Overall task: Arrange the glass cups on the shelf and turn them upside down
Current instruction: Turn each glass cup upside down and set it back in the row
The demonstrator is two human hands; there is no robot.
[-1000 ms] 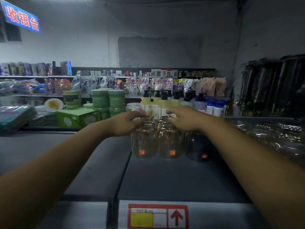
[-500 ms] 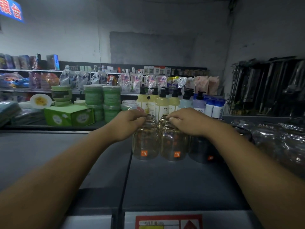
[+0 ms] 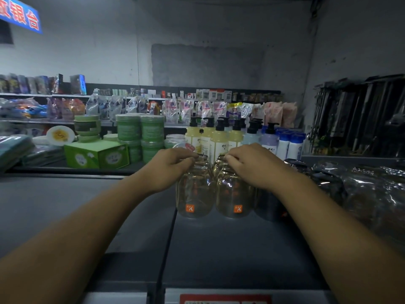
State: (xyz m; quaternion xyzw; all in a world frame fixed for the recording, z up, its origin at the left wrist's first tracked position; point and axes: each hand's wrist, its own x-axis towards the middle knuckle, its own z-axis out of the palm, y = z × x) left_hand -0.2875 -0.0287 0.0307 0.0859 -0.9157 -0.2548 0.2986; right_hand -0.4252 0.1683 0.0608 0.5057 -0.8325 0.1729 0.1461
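While the two clear cups stood side by side on the grey shelf (image 3: 219,242), touching or nearly so, each hand closed on one from above. The left hand (image 3: 168,170) curled its fingers round the top of the left glass cup (image 3: 195,194), and the right hand (image 3: 252,167) did the same on the right glass cup (image 3: 234,194). Both grips were narrow and full, holding glass.

Below the grips the cup bodies bulged wider, with orange labels near the shelf. Whether rim or base faced up could not be told. Just outside the right grip sat a darker cup (image 3: 267,205), and beyond both grips stood a row of pump bottles (image 3: 219,141).

To turn them well, the person would probably need to lift each cup straight up, part the two so glass did not knock glass, rotate at the wrist, and set them down gently, clear of the darker cup.
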